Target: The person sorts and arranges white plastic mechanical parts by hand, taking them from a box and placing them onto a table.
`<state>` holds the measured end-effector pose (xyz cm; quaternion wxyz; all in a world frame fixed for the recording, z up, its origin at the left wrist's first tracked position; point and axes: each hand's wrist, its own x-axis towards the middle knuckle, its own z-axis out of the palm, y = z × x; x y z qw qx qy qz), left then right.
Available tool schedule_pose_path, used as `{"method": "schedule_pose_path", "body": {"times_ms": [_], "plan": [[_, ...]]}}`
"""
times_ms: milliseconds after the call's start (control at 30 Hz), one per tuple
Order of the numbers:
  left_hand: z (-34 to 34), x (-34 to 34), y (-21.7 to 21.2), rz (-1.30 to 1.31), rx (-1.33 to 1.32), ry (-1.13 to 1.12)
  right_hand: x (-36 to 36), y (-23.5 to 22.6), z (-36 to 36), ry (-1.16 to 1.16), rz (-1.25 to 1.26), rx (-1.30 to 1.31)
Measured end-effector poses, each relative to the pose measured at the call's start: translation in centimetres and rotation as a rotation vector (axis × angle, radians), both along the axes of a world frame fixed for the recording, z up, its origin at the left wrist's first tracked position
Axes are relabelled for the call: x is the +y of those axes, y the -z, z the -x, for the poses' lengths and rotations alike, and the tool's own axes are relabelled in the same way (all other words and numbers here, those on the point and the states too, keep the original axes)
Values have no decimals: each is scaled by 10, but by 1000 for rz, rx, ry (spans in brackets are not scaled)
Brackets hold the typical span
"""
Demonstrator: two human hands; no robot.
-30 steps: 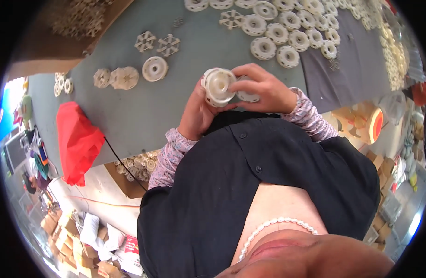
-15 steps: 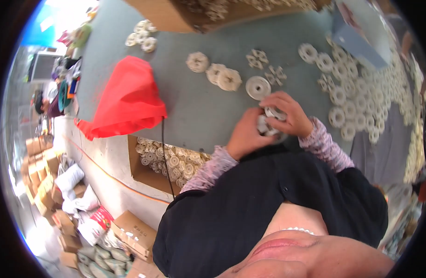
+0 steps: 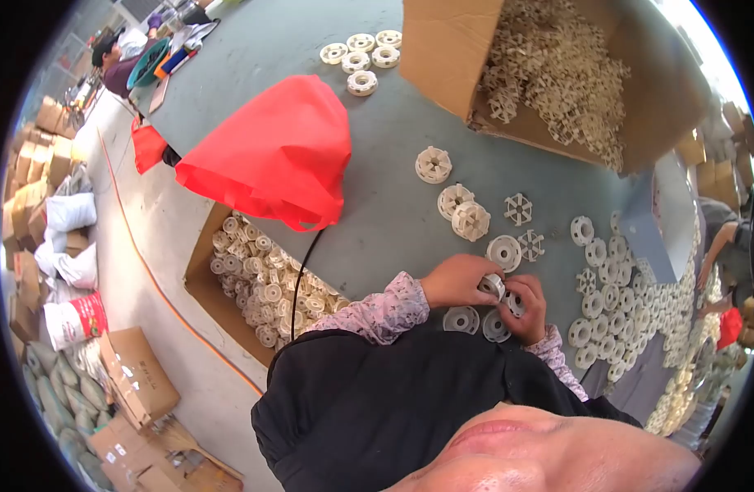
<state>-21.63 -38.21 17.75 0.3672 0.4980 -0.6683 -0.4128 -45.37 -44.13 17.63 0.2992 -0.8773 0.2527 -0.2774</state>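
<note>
My left hand (image 3: 461, 281) is closed around a small white plastic ring (image 3: 492, 285). Close against it, my right hand (image 3: 526, 310) grips another white ring (image 3: 515, 305), its fingers bent round the edge. Two round white plastic discs (image 3: 461, 321) lie at the table edge just below my hands. Beyond my fingers sits a larger white disc (image 3: 504, 252), with two spoked star-shaped pieces (image 3: 519, 209) behind it. Farther left are three cream wheels with spoked tops (image 3: 434, 165), two of them overlapping.
Many white rings (image 3: 611, 295) spread over the right side by a grey-blue box (image 3: 652, 234). A tipped carton (image 3: 443, 57) of star pieces stands at the back. A red cloth bag (image 3: 270, 156) lies left, above a carton of white parts (image 3: 270, 287). Two other people are in view.
My view has swung, so the table's things sit lower and the back carton shows its contents. My hands stay together around the rings; the two discs below them now show clearly.
</note>
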Motion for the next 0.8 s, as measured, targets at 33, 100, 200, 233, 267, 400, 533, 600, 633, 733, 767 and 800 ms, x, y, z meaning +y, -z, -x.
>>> {"method": "schedule_pose_path", "body": {"times_ms": [33, 100, 200, 233, 267, 400, 533, 600, 633, 733, 767, 800], "plan": [[-1, -2, 0, -108, 27, 0, 1, -1, 0, -12, 7, 12], [-9, -5, -1, -211, 66, -8, 1, -2, 0, 11, -20, 20], [-35, -5, -3, -200, 360, 198, 2, -4, 3, 7, -33, 44], [-45, -5, -4, -179, 544, 191, 2, -4, 1, 10, -54, 49], [-52, -5, -4, -157, 726, 183, 1, -3, 0, 4, -54, 54], [-66, -12, -5, 124, 1001, -646, 1, -4, -2, 10, -32, 42], [-109, -20, -3, 543, 305, -1173, 0, -3, -5, 13, -18, 36], [-119, -27, -12, 387, -578, -1196, -2, -4, -5, 20, -32, 27], [-121, -29, -7, 392, -584, -1188, -2, -7, -4, 9, -41, 15], [-133, -55, 32, 119, -710, -984, -4, -2, 6, 27, -76, -3], [-146, -69, 38, 146, -752, -963, -4, -1, 10, 44, -84, -9], [-160, -81, 45, 166, -789, -943, -6, -1, 14, 28, -112, -27]]}}
